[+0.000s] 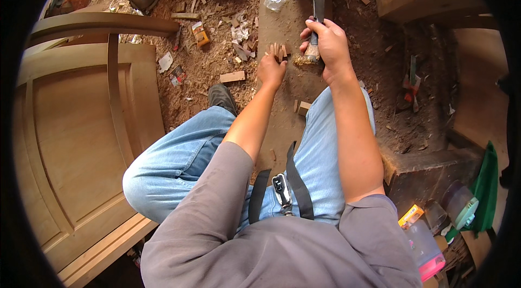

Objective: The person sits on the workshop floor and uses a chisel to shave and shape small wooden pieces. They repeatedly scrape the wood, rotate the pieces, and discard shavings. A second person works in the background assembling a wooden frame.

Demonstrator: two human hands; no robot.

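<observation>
Gripping chisel point(318, 7), holding wood sticks point(277, 51), hands point(271, 72) point(333, 46) curled

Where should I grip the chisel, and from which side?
Best take the chisel by its handle, probably from the near left: the blade points away, and the handle's end sticks out below the right hand.

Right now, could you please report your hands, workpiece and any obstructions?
Right hand gripping chisel. Left hand holding thin wood pieces. Small block on plank, apart from both hands.
</observation>
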